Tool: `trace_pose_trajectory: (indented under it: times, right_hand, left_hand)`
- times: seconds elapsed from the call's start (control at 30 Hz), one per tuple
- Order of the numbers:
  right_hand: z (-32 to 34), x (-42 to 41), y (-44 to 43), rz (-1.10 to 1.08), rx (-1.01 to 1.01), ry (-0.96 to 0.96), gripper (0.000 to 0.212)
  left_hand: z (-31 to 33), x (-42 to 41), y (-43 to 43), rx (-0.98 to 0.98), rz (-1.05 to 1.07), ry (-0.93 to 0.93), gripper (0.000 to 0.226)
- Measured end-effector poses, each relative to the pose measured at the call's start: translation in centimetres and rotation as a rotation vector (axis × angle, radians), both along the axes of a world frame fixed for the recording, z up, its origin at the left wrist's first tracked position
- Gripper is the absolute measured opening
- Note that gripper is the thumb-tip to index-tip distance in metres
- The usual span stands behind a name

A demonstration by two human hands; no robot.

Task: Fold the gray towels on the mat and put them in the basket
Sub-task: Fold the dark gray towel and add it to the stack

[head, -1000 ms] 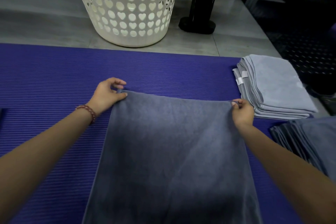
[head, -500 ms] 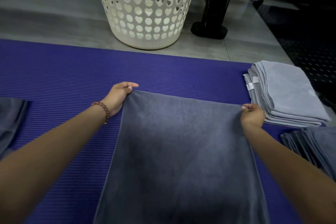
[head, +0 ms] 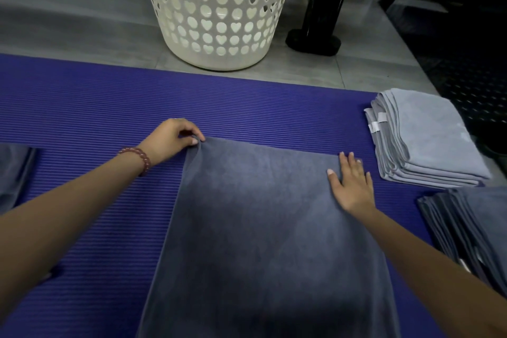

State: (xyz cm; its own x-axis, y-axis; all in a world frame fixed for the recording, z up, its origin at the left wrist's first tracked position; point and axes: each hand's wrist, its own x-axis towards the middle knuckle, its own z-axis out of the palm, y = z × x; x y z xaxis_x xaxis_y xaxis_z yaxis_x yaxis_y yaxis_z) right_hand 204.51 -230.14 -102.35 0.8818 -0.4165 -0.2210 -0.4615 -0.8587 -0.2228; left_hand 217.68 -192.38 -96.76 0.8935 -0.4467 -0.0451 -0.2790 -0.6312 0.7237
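A dark gray towel [head: 263, 228] lies spread flat on the purple ribbed mat [head: 96, 107], running from the middle of the mat toward me. My left hand [head: 172, 137] pinches its far left corner between thumb and fingers. My right hand [head: 352, 182] lies flat, fingers straight, on the towel near its far right corner. The cream basket [head: 219, 11] with heart-shaped holes stands on the floor beyond the mat's far edge.
A stack of folded light gray towels [head: 428, 137] sits at the mat's right end. Darker towels [head: 472, 228] are piled nearer me on the right. More gray cloth [head: 13, 173] shows at the left edge. A black stand [head: 315, 38] is right of the basket.
My right hand has let go of the far right corner and now lies flat on the towel. My left hand still pinches the far left corner.
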Motion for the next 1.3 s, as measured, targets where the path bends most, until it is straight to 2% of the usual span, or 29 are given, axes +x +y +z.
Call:
trace_pose_trajectory:
  times: [0.07,0.17,0.33,0.4,0.43,0.47,0.5,0.53,0.6,0.63,0.67,0.7,0.73,0.77,0.83,0.9,0.97,1.0,1.07,1.13,1.2,1.3]
  right_hand:
    - [0.2,0.3,0.2,-0.003,-0.012,0.067,0.065]
    - [0.5,0.5,0.6,-0.016,-0.038,0.126,0.066]
    - [0.5,0.6,0.7,-0.005,-0.051,0.159,0.067]
    - [0.5,0.6,0.6,-0.007,-0.058,0.167,0.067]
    - [0.5,0.6,0.8,-0.014,-0.068,0.156,0.067]
    - [0.6,0.5,1.1,-0.013,-0.080,0.119,0.067]
    - [0.8,0.3,1.7,0.021,-0.093,0.047,0.068]
    - [1.0,-0.3,2.7,0.108,-0.102,-0.050,0.071]
    - [1.4,-2.4,5.6,0.478,-0.070,-0.178,0.072]
    - [1.2,-3.7,7.0,0.730,-0.078,-0.189,0.072]
    - [0.4,-4.9,7.7,0.974,-0.140,-0.178,0.070]
    - [-0.1,-5.6,7.6,1.109,-0.217,-0.147,0.068]
    - [-0.4,-5.4,6.7,1.108,-0.258,-0.095,0.068]
    - [-0.6,-4.6,5.1,0.998,-0.263,-0.065,0.069]
    - [-0.7,-2.7,1.1,0.589,-0.212,-0.012,0.070]
    - [-0.1,-1.1,-2.9,0.220,-0.102,0.107,0.068]
    - [0.9,-0.2,-4.4,0.062,-0.050,0.184,0.068]
    - [1.1,-0.2,-4.1,0.036,-0.088,0.208,0.067]
    - [1.2,-1.2,-1.8,0.046,-0.206,0.166,0.064]
    - [1.4,-3.8,1.4,0.174,-0.230,0.027,0.069]
    - [1.9,-8.1,4.4,0.397,-0.140,0.000,0.076]
    - [1.3,-16.6,6.8,0.711,-0.182,-0.008,0.064]
  left_hand:
    - [-0.2,0.4,0.2,-0.047,0.087,0.005,0.017]
    - [-0.6,1.2,0.6,-0.085,0.235,0.015,0.024]
    - [-2.5,1.7,0.9,-0.008,0.354,0.009,0.025]
    - [-3.2,1.3,0.7,0.004,0.446,0.013,0.017]
    - [-3.2,0.7,0.4,0.046,0.476,-0.052,0.011]
    - [-2.9,-0.3,-0.2,0.120,0.466,-0.182,0.015]
    - [-2.9,-1.7,-0.9,0.188,0.368,-0.337,0.024]
    - [-2.8,-3.5,-1.9,0.226,0.185,-0.475,0.032]
    - [-3.6,-8.2,-4.1,0.298,-0.328,-0.636,0.047]
    - [-4.9,-10.3,-4.8,0.374,-0.529,-0.675,0.055]
    - [-5.9,-11.8,-5.0,0.469,-0.631,-0.665,0.062]
    - [-6.8,-12.1,-4.9,0.543,-0.634,-0.640,0.068]
    - [-7.3,-11.3,-4.6,0.593,-0.567,-0.602,0.072]
    - [-7.7,-9.9,-4.3,0.619,-0.460,-0.549,0.076]
    - [-7.4,-6.2,-3.7,0.634,-0.224,-0.396,0.081]
    - [-6.7,-3.3,-3.3,0.643,-0.086,-0.263,0.084]
    - [-6.0,-1.8,-3.4,0.655,-0.046,-0.142,0.081]
    - [-5.7,-1.7,-3.7,0.685,-0.032,-0.097,0.078]
    - [-5.0,-2.5,-4.6,0.784,0.013,-0.074,0.073]
    - [-4.8,-5.4,-5.9,0.813,0.019,-0.190,0.069]
    - [-4.7,-10.8,-6.4,0.704,-0.124,-0.391,0.066]
    - [-5.5,-21.3,-4.1,0.604,-0.451,-0.535,0.066]
